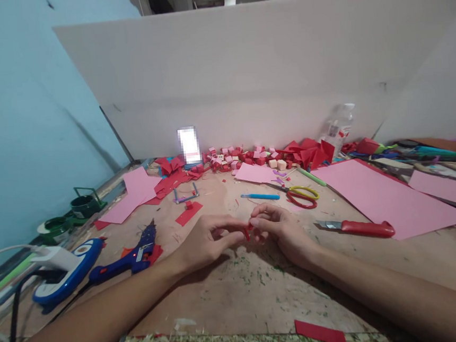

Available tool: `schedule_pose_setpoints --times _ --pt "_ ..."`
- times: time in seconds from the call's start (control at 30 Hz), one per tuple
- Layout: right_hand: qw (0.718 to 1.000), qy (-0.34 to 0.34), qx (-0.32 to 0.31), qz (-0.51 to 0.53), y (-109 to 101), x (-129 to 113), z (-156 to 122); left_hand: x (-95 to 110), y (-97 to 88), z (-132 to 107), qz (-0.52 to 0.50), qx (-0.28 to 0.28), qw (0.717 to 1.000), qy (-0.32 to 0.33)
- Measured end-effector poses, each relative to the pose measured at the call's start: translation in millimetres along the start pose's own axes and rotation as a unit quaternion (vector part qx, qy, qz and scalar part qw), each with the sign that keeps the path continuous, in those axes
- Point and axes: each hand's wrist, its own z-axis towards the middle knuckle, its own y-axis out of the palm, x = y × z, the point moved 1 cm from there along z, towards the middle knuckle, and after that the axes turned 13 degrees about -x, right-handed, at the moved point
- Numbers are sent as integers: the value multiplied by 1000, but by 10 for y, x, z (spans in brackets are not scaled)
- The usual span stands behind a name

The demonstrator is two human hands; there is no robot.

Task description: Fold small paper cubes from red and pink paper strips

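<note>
Both my hands meet over the middle of the wooden table [223, 304]. Between their fingertips is a small red paper piece [247, 230], partly hidden by the fingers. My left hand [206, 240] pinches its left side between thumb and forefinger. My right hand [278, 229] is closed on its other side, fingers curled. Just beyond the left hand lies a red paper strip [189, 214] with a small red cube [188, 205] on it. A blue pen-like tool [260, 196] and scissors [302, 196] with yellow and red handles lie beyond my right hand.
A blue glue gun [134, 258] and a blue-and-white power strip [71, 275] lie at left. A red-handled knife [360, 227] and pink paper [389, 194] lie at right. Behind are small red and pink cubes [230, 157], a lit phone [189, 145] and a plastic bottle [339, 127].
</note>
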Motion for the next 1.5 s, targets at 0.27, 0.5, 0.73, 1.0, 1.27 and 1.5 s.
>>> schedule_pose_setpoints --times 0.27,0.5,0.73,1.0,1.27,1.5 --pt "999 9 -37 -19 -4 -5 -8 6 -11 25 -17 33 999 -20" --pt "998 15 -61 -17 -68 31 -14 -44 -9 30 -98 60 992 -59" --pt "997 13 -77 -5 -100 61 -13 -36 20 48 -151 48 984 -77" --pt "994 27 -107 14 -56 42 -32 -11 -13 38 -119 67 988 -64" --pt "997 27 -69 -27 1 -10 -21 31 6 43 -51 72 995 -42" --pt "996 48 -69 -21 18 -13 -27 6 21 10 31 82 996 -7"
